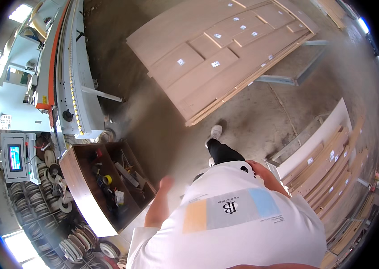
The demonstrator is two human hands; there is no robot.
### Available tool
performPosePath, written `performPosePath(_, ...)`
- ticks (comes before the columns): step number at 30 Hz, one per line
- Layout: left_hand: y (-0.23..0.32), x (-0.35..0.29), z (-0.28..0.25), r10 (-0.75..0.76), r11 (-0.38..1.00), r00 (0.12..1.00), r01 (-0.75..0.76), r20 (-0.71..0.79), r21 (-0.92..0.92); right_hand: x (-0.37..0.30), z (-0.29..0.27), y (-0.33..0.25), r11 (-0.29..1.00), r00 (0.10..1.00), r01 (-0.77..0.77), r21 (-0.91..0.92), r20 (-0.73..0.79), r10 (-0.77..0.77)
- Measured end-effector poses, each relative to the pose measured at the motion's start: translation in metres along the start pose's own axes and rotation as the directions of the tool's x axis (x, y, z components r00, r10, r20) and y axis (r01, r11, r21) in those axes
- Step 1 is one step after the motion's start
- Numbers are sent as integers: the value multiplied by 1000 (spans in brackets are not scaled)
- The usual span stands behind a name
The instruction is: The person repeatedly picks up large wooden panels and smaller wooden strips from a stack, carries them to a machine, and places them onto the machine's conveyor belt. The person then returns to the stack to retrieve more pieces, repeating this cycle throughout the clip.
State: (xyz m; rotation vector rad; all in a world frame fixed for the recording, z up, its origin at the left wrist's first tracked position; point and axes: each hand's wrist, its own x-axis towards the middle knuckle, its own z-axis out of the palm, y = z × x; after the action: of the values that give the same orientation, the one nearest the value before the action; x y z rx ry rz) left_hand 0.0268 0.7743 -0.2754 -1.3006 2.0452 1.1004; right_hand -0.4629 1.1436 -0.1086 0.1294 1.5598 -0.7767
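Observation:
My left hand [166, 183] hangs by my left side, smeared by motion, and its fingers cannot be made out. It is nearest to an open wooden box [87, 210], whose two compartments hold tools and a yellow tape roll [107, 180]. Close against my right hip is my right hand [255, 167], beside the hem of my white shirt [247, 219]; its fingers are partly hidden. Nothing shows in either hand. Ahead of my feet lies a stack of brown panels [176, 85] with small white labels on several pieces.
A long machine [75, 80] with an orange strip runs along the left, with a control screen [15, 158] near its end. Below that, rolls of edge banding [82, 242] fill a rack. Long brown strips [319, 170] lie on the right, and a metal frame [288, 80] juts from the panel stack.

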Motion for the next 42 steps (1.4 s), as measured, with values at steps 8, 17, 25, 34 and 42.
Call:
performPosePath(8, 116, 87, -127, 473, 855, 879, -473, 56, 214, 157, 39, -74, 998, 989, 55, 43, 133, -60)
performPosePath(17, 251, 275, -299, 142, 908, 979, -69, 149, -413, 129, 86, -243, 949, 958, 246, -198, -98, -269)
performPosePath(25, 249, 514, -303, -10, 720, 958, 205, 285, -663, 71, 195, -235, 987, 864, 10, -160, -496, -89)
performPosePath(34, 272, 553, -301, -47, 330, 882, 457, 469, -826, 92, 329, -342, 994, 771, 15, -106, -632, -79)
performPosePath(42, 319, 449, -370, 223, 574, 776, 385, 590, -723, 156, 331, -530, 851, 747, 226, -474, -476, -464)
